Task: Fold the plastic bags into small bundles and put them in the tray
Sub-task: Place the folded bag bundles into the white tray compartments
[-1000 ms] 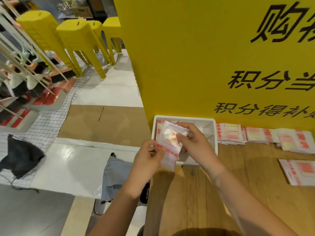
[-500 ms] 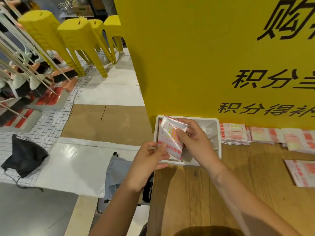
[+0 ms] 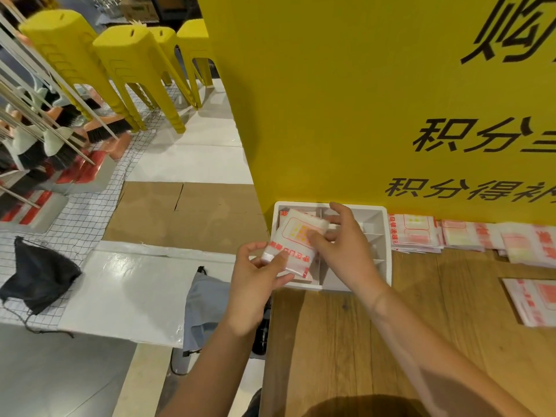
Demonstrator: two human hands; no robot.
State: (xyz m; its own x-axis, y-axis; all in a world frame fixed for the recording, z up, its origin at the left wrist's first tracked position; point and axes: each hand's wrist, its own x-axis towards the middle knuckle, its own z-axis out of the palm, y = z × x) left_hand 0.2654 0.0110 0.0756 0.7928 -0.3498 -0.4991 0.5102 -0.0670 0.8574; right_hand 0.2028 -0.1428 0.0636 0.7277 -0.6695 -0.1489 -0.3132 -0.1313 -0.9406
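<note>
The folded plastic bag (image 3: 296,242) is held just above the left-hand compartment of the white tray (image 3: 387,251). Its printed face is turned up, and its long axis runs from the near rim toward the far rim, leaning slightly to the right. Its near left corner is pinched by the left hand (image 3: 255,284), thumb on top and fingers (image 3: 252,246) curled beneath. Its right side is clamped by the right hand (image 3: 346,251), the thumb pressed on the printed face and the other fingers (image 3: 340,210) reaching over the far edge. The compartment lies directly below, so only a short lowering is judged to be needed, and the right hand is the nearer to the tray. Something red-printed, probably another bundle, is glimpsed underneath. The tray is set on the wooden surface (image 3: 346,341) against a yellow board (image 3: 331,115), with flat bags (image 3: 415,236) stacked just beside it on the right.
</note>
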